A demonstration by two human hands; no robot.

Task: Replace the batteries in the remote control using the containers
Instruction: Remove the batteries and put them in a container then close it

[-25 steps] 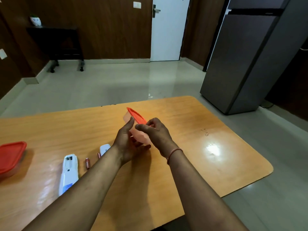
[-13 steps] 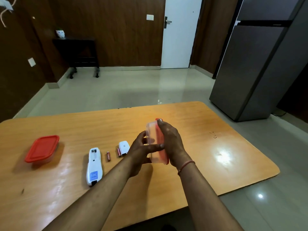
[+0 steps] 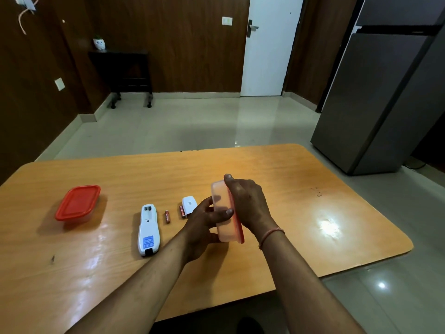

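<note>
A clear container with a red lid (image 3: 225, 210) is held on its side above the wooden table (image 3: 301, 189), between both hands. My left hand (image 3: 204, 220) grips its clear base side and my right hand (image 3: 248, 201) covers the lid side. A white remote control (image 3: 148, 229) lies face down with its battery bay open and empty. Its white battery cover (image 3: 189, 204) lies to the right. Two reddish batteries (image 3: 167, 216) (image 3: 182, 211) rest between remote and cover. A second container with a red lid (image 3: 78, 204) sits shut at the left.
The table's near edge runs under my forearms and its right corner is rounded. A grey fridge (image 3: 385, 92) stands on the floor at the right. A white door (image 3: 267, 44) and a dark side table (image 3: 120, 71) are far behind.
The container has been turned from a tilted hold to standing on its side, lid facing right. My view has shifted so the left container and remote sit further right in view.
</note>
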